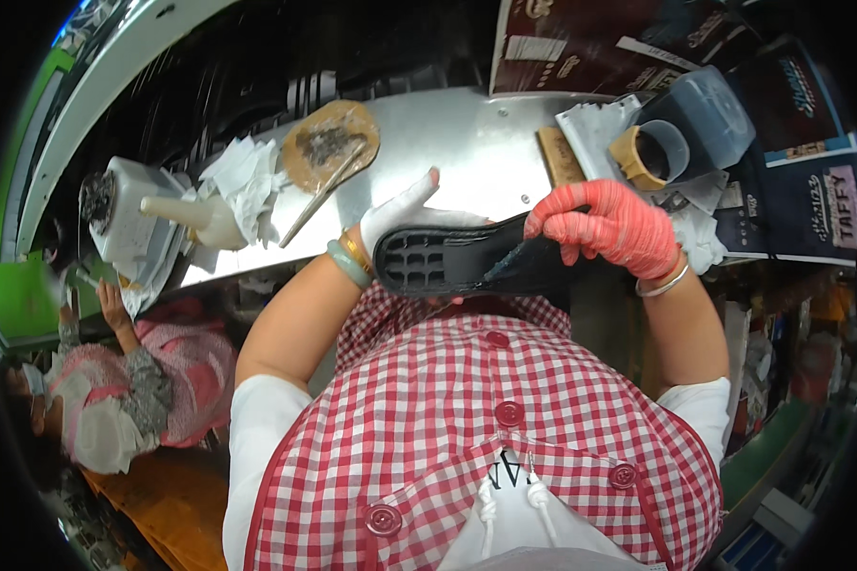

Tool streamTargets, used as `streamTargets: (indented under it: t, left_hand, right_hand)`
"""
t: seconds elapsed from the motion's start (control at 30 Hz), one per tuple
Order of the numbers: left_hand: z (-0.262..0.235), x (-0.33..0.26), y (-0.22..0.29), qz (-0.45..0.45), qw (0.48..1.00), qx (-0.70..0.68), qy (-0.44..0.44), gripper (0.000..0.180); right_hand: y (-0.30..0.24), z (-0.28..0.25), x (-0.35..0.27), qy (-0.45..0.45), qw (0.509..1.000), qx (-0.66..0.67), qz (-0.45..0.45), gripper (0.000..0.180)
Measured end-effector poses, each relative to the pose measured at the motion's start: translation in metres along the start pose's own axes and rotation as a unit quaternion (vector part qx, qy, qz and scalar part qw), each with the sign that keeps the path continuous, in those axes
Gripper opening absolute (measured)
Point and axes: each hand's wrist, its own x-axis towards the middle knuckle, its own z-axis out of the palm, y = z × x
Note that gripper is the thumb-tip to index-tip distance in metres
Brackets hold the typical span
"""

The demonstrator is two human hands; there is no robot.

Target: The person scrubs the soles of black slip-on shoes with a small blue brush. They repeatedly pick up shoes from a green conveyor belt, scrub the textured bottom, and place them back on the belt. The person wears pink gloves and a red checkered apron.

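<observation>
A black shoe sole (467, 261) lies across in front of my apron, its grid of hollows facing up at the left end. My left hand (405, 214), in a white glove with bare fingertips, supports it from the far side, thumb raised and the other fingers partly hidden behind the sole. Over the sole's right part, my right hand (600, 228) in a red knitted glove has its fingers pinched together. Below those fingertips a thin bluish streak (508, 264) runs down onto the sole; whether it is a tool's tip or something on the sole I cannot tell.
Beyond lies a shiny metal bench (448, 143). On it are a tan disc (305, 143) with dark residue and a stick (319, 200), crumpled paper (241, 181), a nozzled bottle (200, 217), a wooden block (561, 157) and a clear cup (664, 147). Another person (133, 381) works at left.
</observation>
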Motion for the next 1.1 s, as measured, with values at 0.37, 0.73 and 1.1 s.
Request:
streamTargets:
  t: [0.37,0.73,1.1]
  left_hand:
    - [-0.011,-0.021,0.043,0.445,0.891,0.087,-0.006,0.054]
    - [0.001,-0.002,-0.049,0.223,0.94,-0.206,0.154,0.067]
    - [0.017,0.026,-0.031,0.252,0.95,-0.166,0.085,0.065]
  right_hand:
    - [0.036,-0.081,-0.051,0.514,0.832,0.114,-0.173,0.028]
    - [0.084,-0.11,-0.039,0.551,0.83,0.038,-0.081,0.031]
    - [0.108,-0.115,-0.042,0.498,0.83,0.221,-0.122,0.026]
